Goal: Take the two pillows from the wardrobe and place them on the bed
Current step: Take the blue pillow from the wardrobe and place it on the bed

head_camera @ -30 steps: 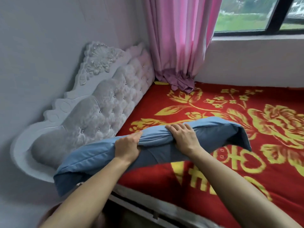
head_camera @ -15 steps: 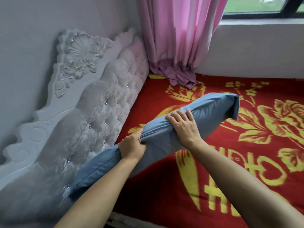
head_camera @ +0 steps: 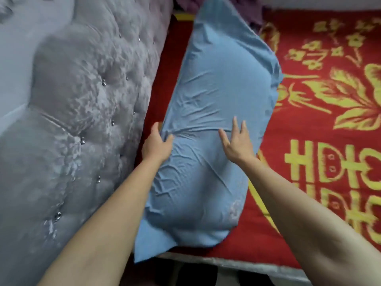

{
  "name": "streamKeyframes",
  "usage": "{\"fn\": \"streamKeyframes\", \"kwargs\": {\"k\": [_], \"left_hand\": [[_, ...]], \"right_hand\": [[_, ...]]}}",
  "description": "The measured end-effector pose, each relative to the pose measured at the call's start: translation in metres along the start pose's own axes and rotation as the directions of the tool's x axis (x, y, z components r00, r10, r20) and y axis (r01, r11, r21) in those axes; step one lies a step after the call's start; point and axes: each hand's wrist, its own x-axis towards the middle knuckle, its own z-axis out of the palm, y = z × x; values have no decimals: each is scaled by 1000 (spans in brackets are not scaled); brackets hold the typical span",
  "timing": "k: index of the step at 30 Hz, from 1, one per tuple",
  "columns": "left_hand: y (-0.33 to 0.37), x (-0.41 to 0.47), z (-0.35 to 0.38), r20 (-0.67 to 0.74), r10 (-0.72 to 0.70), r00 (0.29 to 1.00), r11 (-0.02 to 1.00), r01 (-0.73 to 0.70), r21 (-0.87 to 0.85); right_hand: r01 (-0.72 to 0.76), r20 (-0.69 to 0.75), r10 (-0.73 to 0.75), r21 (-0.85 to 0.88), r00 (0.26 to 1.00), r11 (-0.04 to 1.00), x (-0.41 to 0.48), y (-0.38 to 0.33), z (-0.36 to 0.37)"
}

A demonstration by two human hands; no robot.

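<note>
A blue pillow [head_camera: 216, 104] lies lengthwise on the bed [head_camera: 329, 141], close to the headboard, its near corner hanging over the bed's front edge. My left hand [head_camera: 156, 144] pinches the pillow's left edge between thumb and fingers. My right hand [head_camera: 237, 139] rests flat on top of the pillow with its fingers spread. Only one pillow is in view.
A grey tufted headboard [head_camera: 82, 120] with metal studs fills the left side. The bed carries a red blanket with yellow flowers and characters. A purple curtain hem [head_camera: 191, 3] shows at the top. The bed's grey front edge [head_camera: 237, 263] runs along the bottom.
The pillow has gone from being held up in both hands to lying flat on the bed by the headboard. My right hand has let go and opened. The view has tilted down.
</note>
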Motion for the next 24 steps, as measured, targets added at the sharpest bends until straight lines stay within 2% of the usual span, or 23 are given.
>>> {"fn": "streamKeyframes", "kwargs": {"k": [2,3,5,7,10,13,15,17,18,19,21,22,24], "left_hand": [[-51,8,27,172,-31,985,966,-14,257],[-73,6,43,261,-64,963,941,-29,337],[-109,-4,75,363,-110,925,907,-56,417],[-130,-16,101,353,-95,931,894,-77,442],[-134,-23,130,282,-60,957,891,-77,448],[-120,-23,146,132,-21,991,905,-37,423],[-113,-19,150,-49,43,998,933,-23,358],[-111,-3,147,-216,88,972,961,-25,276],[-110,10,143,-269,87,959,970,-20,243],[-110,24,138,-294,72,953,975,-4,224],[-111,48,128,-268,47,962,974,15,226],[-110,57,125,-222,46,974,973,7,231],[-110,66,122,-151,56,987,977,-23,214]], "right_hand": [[-13,211,32,-91,977,996,-1,24,52],[22,268,23,-163,963,986,-6,34,78],[119,274,-38,-286,961,951,-20,52,124],[148,213,-79,-329,974,933,-31,70,151],[156,171,-105,-322,980,934,-27,93,152],[180,53,-172,-286,984,941,-23,101,138],[41,-91,-61,-206,994,978,-24,98,135],[-215,-196,211,1,958,977,-22,97,133],[-337,-181,358,136,916,932,-18,97,131],[-432,-122,473,260,873,864,-14,99,129],[-517,20,551,375,834,769,-8,103,124],[-519,45,543,373,838,770,-7,103,122],[-470,-32,509,340,860,815,-8,97,122]]}}
